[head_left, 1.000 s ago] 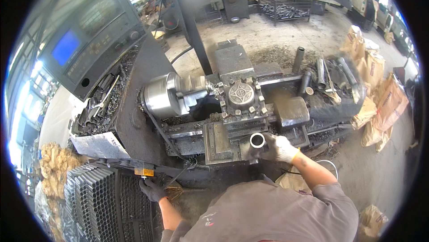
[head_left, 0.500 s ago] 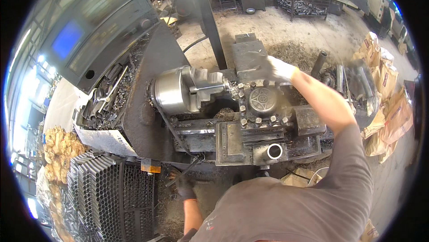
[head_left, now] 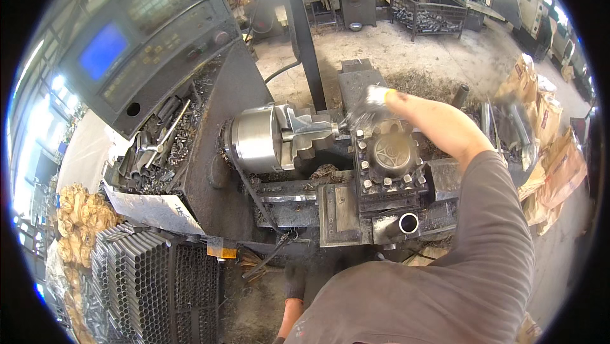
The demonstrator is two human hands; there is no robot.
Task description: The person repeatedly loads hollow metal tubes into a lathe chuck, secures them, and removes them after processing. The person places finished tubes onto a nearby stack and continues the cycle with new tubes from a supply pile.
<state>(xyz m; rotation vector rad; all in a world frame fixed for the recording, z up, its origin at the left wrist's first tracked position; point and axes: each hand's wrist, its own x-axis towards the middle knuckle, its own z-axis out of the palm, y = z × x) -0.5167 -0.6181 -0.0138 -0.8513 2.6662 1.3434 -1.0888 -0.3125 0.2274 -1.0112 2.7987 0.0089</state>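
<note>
My right hand (head_left: 370, 104), in a whitish glove smeared by motion, is over the far side of the lathe's tool post (head_left: 393, 155). Close by on its left is a small metal piece (head_left: 335, 128) gripped in the jaws of the steel chuck (head_left: 257, 141). Blur hides the fingers and anything in them. Down at the front of the machine hangs my left hand (head_left: 295, 282) in a dark glove, its fingers lost in shadow and blur. It is apart from the slanting dark lever (head_left: 270, 256).
A tray (head_left: 149, 204) of wrenches and chips is at left beneath the control panel (head_left: 136, 45). Stacked tubes (head_left: 130, 280) fill a rack at lower left. An upright pipe end (head_left: 408, 222) stands on the carriage. Paper sacks (head_left: 559, 166) line the right; a dark post (head_left: 308, 58) rises behind.
My right hand has moved left, nearer the chuck. My left hand has moved down and right, away from the lever. The whole view has shifted slightly.
</note>
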